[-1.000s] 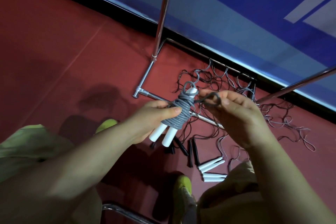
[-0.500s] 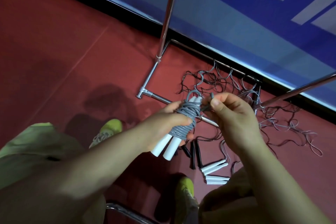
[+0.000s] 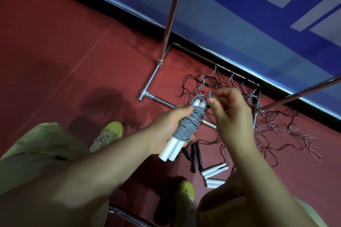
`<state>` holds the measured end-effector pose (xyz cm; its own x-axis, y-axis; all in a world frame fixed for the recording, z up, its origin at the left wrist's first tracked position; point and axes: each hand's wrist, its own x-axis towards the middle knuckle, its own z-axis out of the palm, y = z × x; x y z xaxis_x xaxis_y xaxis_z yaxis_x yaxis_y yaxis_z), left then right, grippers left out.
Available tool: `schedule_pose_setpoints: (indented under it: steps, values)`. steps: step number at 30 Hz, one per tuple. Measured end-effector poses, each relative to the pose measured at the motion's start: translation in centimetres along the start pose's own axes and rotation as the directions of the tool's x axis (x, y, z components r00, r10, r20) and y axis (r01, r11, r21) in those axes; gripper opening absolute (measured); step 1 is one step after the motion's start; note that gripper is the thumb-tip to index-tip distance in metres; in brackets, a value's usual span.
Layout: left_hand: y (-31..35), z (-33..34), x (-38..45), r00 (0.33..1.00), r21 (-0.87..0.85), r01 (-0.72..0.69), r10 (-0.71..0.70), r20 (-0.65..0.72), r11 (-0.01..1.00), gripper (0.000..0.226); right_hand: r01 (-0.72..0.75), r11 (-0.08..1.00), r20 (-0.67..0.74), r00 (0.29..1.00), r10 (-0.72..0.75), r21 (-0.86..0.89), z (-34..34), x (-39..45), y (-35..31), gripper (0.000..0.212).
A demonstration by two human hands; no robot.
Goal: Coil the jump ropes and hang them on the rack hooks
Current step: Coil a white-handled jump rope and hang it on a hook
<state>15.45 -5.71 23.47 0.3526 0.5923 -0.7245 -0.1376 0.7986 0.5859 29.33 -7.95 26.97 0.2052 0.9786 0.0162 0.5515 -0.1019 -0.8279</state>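
In the middle of the frame we see a grey jump rope wound tight around its two smooth white handles, making a fat, bumpy bundle. The round white handle ends stick out at the bottom and the top. Our left hand is curled around the bundle and grips it, with the thumb pressed on the grey coils. Our right hand is just beside the top of the bundle, and its thumb and first finger pinch the loose grey rope end, which bends into a small loop.

Under the hands, lower in the frame, more jump ropes lie on the floor. We see two thin black handles and short white handles side by side. Their thin cords are a messy tangle of loops toward the right of the frame.

The shiny metal rack has round, smooth poles. One pole runs up to the top of the frame, and its base bars lie flat on the dark red floor. A blue wall fills the upper right. Yellow-green shoes stand at the lower middle.
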Motion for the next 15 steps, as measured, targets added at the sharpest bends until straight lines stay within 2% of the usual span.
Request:
schedule_pose_setpoints:
  steps: [3,5,7,9,11,13,15]
  values:
    - [0.7,-0.2,0.0,0.999,0.018,-0.045,0.045,0.026,0.999,0.018,-0.007,0.998,-0.029,1.000,0.009,0.059,-0.1,-0.1,0.2,0.023]
    - [0.9,-0.8,-0.7,0.998,0.051,0.013,-0.017,0.068,0.999,0.025,-0.068,0.980,-0.061,0.995,0.081,0.186,0.2,0.0,0.3,0.015]
    - [1.0,-0.9,-1.3,0.985,0.077,0.106,-0.115,0.125,0.991,0.035,-0.179,0.890,-0.055,0.973,0.222,0.419,0.6,0.2,0.6,0.011]
    - [1.6,-0.5,-1.5,0.974,0.086,0.169,-0.179,0.135,0.982,0.037,-0.218,0.779,-0.008,0.961,0.275,0.588,0.9,0.3,0.6,0.013]
    - [1.6,-0.6,-1.0,0.983,0.087,0.151,-0.159,0.092,0.985,0.035,-0.168,0.824,-0.006,0.979,0.203,0.541,1.1,0.0,0.6,0.013]
    - [0.9,-1.1,-0.1,0.995,0.085,0.075,-0.080,0.054,0.994,0.034,-0.059,0.939,-0.005,0.998,0.064,0.338,1.1,-0.3,0.4,0.019]
    - [0.3,-1.3,-0.1,1.000,0.104,0.014,-0.015,0.008,0.994,0.040,0.020,0.983,0.022,0.999,-0.024,0.183,1.1,-0.4,0.5,0.026]
